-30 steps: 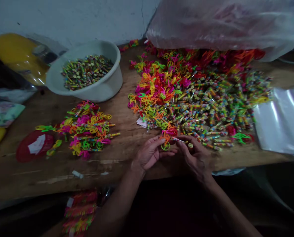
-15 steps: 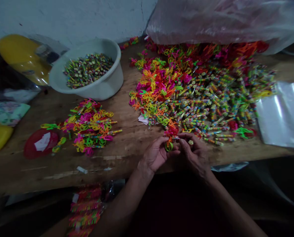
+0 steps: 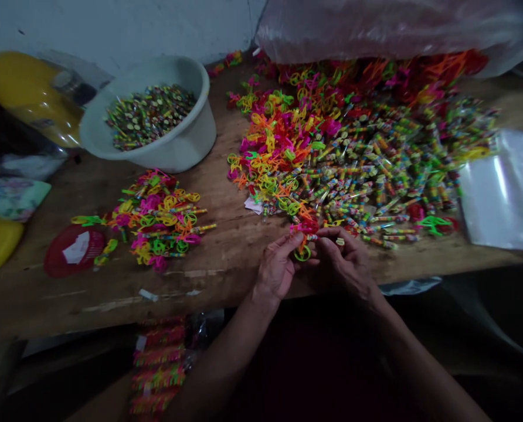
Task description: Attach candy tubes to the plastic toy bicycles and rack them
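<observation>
Just past the table's front edge, my left hand [image 3: 279, 266] is closed on a small plastic toy [image 3: 302, 254] with a green ring and orange parts. Fingers bent in a pinch, my right hand [image 3: 352, 264] meets it from the right and grips a thin striped tube [image 3: 339, 241]. Part of that tube is hidden by the fingers, so I cannot tell how it joins the toy. Right beyond both hands lies a large heap of wrapped striped tubes [image 3: 353, 181], with bright plastic toys [image 3: 283, 135] along its left side.
At the left, a smaller pile of toys with tubes [image 3: 156, 220] lies beside a red lid [image 3: 53, 258] bearing paper slips. A white basin [image 3: 191, 143] holds many striped tubes. Clear plastic bags [image 3: 499, 205] lie at right; a large plastic sack [image 3: 376, 32] stands behind the heap.
The view has shifted slightly. My left hand has turned a little, its thumb now lying over the toy; both hands keep their grip at nearly the same spot.
</observation>
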### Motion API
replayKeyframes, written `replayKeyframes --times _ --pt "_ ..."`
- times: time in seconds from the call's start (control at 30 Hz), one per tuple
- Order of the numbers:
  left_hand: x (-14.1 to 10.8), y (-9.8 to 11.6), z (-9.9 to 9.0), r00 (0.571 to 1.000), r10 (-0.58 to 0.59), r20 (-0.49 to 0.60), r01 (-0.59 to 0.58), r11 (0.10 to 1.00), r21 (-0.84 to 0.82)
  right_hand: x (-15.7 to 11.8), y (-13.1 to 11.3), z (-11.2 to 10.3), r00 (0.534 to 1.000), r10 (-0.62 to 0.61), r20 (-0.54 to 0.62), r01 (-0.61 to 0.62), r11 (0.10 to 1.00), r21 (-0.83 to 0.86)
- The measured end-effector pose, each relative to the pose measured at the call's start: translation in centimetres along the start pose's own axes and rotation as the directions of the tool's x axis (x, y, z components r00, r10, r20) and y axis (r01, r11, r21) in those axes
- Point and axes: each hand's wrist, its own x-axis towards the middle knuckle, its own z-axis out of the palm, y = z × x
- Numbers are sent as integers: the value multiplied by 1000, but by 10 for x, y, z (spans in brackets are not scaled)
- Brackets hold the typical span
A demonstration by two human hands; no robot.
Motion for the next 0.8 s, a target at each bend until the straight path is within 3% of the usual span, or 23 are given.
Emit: replayKeyframes --times 0.17,0.3,0.43,0.6,0.7,0.8 --pt "4 0 -4 979 -190 78 195 978 -75 2 8 -7 997 11 81 -14 999 41" --pt "3 -2 -2 975 -211 63 217 970 -111 -2 5 -7 990 -139 23 141 984 -111" --pt "-2 -6 3 991 -129 37 131 990 -51 -10 2 -5 949 -312 -50 281 906 -316" --pt "-8 -19 8 995 26 -96 -26 1000 5 -14 -2 -2 895 -434 105 420 740 -525" --pt "-12 -18 5 995 65 -75 -64 998 12 -13 -7 9 894 -434 113 430 758 -490" --pt "-19 7 -15 970 203 -135 -181 970 159 -12 -6 24 901 -399 172 434 814 -386"
